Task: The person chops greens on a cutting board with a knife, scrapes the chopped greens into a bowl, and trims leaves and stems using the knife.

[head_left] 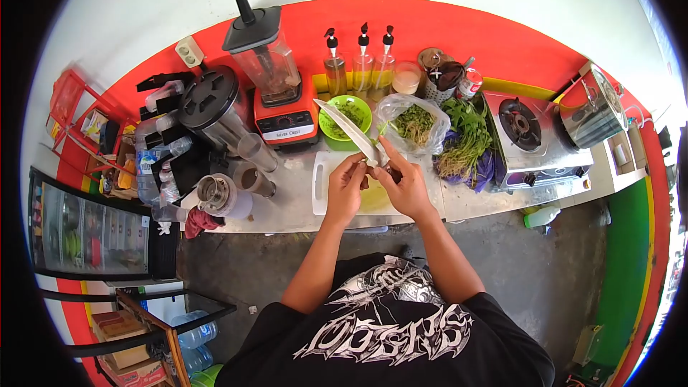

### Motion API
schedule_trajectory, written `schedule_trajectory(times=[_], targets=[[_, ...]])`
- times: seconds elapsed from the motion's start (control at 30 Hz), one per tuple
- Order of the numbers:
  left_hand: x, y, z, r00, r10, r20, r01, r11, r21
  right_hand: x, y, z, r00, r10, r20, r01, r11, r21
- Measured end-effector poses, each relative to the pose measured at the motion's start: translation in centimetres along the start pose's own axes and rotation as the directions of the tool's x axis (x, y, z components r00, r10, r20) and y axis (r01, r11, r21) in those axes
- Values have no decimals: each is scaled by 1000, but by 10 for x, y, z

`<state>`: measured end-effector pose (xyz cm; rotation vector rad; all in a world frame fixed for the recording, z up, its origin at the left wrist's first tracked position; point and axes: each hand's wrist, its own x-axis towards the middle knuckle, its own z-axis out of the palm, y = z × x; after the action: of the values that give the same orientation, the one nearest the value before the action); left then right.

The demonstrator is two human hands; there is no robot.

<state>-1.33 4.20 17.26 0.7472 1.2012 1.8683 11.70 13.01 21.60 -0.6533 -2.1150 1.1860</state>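
Black shirt (387, 326) near, knife (349, 127) beyond.
Our right hand (405, 185) grips it, our left hand (347, 188) pinches some greens (370, 162); a slipping blade could cut us.

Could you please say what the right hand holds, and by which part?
A long, pale-bladed knife, apparently at its handle end; the right hand hides the rest.

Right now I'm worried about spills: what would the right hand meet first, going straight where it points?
The right hand would probably meet the round lime-green plastic bowl of greens, near its right rim; depth is unclear.
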Motion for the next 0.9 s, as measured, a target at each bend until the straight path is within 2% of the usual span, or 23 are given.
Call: schedule_trajectory(times=[0.07, 0.27, 0.43, 0.53, 0.6, 0.7, 0.77, 0.9], targets=[[0, 4, -3, 1000, 12, -1, -12, 1000, 3, 0, -2, 5, 999, 9, -45, -4, 994, 106], [-4, 15, -15, 1000, 0, -10, -1, 1000, -23, 0, 11, 23, 1000, -21, -13, 23, 981, 190], [-8, 23, -34, 1000, -12, -29, 11, 999, -36, 2, -1, 41, 998, -30, 51, 18, 976, 218], [-10, 28, -49, 1000, 3, -29, -3, 1000, -11, 5, -7, 53, 997, -31, 67, 17, 978, 209], [-12, 30, -59, 1000, 11, -16, -10, 997, 76, 7, -8, 62, 996, -37, 81, 21, 980, 197], [-12, 37, -70, 1000, 22, 9, -23, 996, 83, 12, -5, 75, 995, -34, 96, 17, 984, 177], [-12, 40, -76, 1000, 28, 12, -29, 996, 89, 14, -2, 85, 999, -49, 21, 41, 960, 276], [-11, 45, -79, 1000, 12, 11, -13, 997, 81, 18, -4, 90, 999, -53, 1, 51, 969, 242]])
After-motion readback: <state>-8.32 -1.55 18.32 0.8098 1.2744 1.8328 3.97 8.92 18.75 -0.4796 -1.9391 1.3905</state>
